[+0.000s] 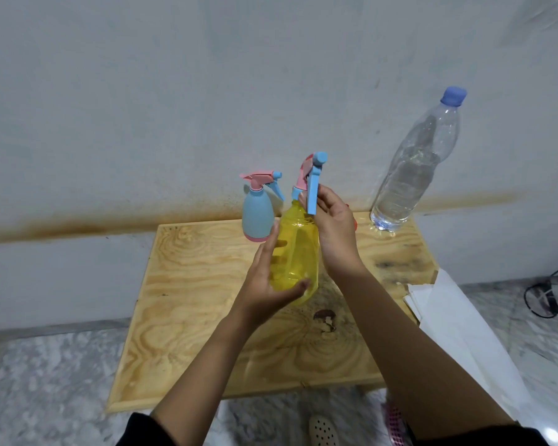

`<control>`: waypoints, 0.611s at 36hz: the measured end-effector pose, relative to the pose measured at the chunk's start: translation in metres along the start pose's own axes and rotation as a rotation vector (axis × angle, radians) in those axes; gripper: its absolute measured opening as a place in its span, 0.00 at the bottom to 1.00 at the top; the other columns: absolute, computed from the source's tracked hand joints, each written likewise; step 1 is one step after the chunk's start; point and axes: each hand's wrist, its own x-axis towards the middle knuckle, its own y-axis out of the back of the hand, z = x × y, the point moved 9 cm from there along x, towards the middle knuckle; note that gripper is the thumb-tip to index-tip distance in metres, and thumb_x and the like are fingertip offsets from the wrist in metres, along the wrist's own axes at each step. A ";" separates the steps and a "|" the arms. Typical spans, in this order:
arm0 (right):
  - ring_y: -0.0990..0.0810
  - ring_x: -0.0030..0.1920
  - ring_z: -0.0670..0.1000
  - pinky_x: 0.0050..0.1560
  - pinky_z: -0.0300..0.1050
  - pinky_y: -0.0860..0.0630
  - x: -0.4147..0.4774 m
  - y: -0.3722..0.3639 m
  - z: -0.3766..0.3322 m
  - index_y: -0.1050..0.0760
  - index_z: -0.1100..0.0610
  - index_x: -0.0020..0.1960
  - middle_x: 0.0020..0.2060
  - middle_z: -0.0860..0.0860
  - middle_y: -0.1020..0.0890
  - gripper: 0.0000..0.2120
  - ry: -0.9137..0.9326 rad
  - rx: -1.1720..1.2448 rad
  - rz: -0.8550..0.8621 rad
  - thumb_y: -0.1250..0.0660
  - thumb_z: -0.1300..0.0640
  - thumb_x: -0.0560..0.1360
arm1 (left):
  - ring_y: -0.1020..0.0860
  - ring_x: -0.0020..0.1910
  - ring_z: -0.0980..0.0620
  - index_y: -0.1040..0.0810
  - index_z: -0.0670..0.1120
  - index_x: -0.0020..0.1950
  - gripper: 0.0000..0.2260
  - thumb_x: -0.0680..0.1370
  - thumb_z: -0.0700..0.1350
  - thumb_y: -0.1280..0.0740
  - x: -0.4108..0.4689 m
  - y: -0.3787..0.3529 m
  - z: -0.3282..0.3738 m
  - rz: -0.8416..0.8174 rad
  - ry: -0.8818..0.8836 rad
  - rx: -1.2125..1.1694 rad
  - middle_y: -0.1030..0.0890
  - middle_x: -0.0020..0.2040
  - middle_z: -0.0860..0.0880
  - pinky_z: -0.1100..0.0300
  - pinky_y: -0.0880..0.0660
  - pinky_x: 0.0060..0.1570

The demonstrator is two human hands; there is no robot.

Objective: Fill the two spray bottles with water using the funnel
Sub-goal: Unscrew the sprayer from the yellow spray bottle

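Above the wooden table (187, 284), left hand (264, 284) wraps the yellow spray bottle (295, 252); right hand (332, 226) pinches its sprayer head (313, 181), probably unscrewing: hold the body still, turn at the collar.

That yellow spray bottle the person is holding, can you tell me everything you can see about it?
The yellow spray bottle has a see-through yellow plastic body through which fingers show, and it looks empty. On top sits a pink and blue spray head with a long blue trigger. It is held above the wooden table, leaning slightly. The left hand cups its lower body, and the right hand grips the neck below the spray head. A blue spray bottle stands just behind it.
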 end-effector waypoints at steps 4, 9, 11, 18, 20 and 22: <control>0.20 0.56 0.55 0.61 0.55 0.25 0.001 -0.005 0.004 0.23 0.56 0.57 0.53 0.54 0.18 0.10 -0.031 -0.019 -0.063 0.35 0.54 0.77 | 0.37 0.70 0.63 0.52 0.72 0.71 0.42 0.65 0.64 0.30 -0.001 0.001 -0.001 0.015 0.001 -0.047 0.43 0.70 0.72 0.50 0.31 0.67; 0.21 0.58 0.51 0.65 0.55 0.31 0.011 -0.002 0.001 0.25 0.57 0.55 0.53 0.55 0.19 0.09 -0.096 0.350 -0.059 0.38 0.59 0.76 | 0.35 0.69 0.59 0.52 0.71 0.72 0.41 0.67 0.63 0.30 -0.004 -0.002 -0.011 0.006 -0.001 -0.036 0.41 0.72 0.66 0.49 0.31 0.66; 0.23 0.62 0.53 0.65 0.53 0.31 0.017 0.006 -0.001 0.27 0.58 0.58 0.55 0.54 0.20 0.10 -0.097 0.385 -0.018 0.38 0.60 0.78 | 0.37 0.71 0.58 0.53 0.71 0.72 0.41 0.68 0.62 0.30 -0.005 -0.004 -0.013 -0.006 -0.014 -0.010 0.44 0.72 0.68 0.51 0.33 0.68; 0.20 0.50 0.43 0.50 0.38 0.27 0.035 0.031 -0.015 0.25 0.52 0.50 0.45 0.45 0.17 0.07 -0.066 0.450 0.153 0.36 0.63 0.77 | 0.33 0.64 0.62 0.52 0.67 0.74 0.43 0.67 0.60 0.29 -0.004 -0.005 -0.035 0.036 0.043 0.066 0.39 0.66 0.69 0.60 0.30 0.60; 0.21 0.48 0.44 0.48 0.38 0.28 0.040 0.039 -0.027 0.24 0.52 0.48 0.43 0.44 0.17 0.08 -0.015 0.465 0.188 0.35 0.64 0.76 | 0.33 0.63 0.63 0.53 0.68 0.73 0.44 0.67 0.58 0.28 -0.004 -0.004 -0.042 0.046 0.066 0.080 0.38 0.64 0.68 0.65 0.32 0.59; 0.22 0.46 0.42 0.49 0.38 0.28 0.045 0.047 -0.041 0.24 0.52 0.47 0.41 0.44 0.17 0.08 0.040 0.462 0.214 0.35 0.65 0.76 | 0.33 0.63 0.60 0.55 0.68 0.72 0.45 0.68 0.53 0.25 -0.004 -0.003 -0.049 0.068 0.100 0.085 0.37 0.64 0.63 0.66 0.34 0.58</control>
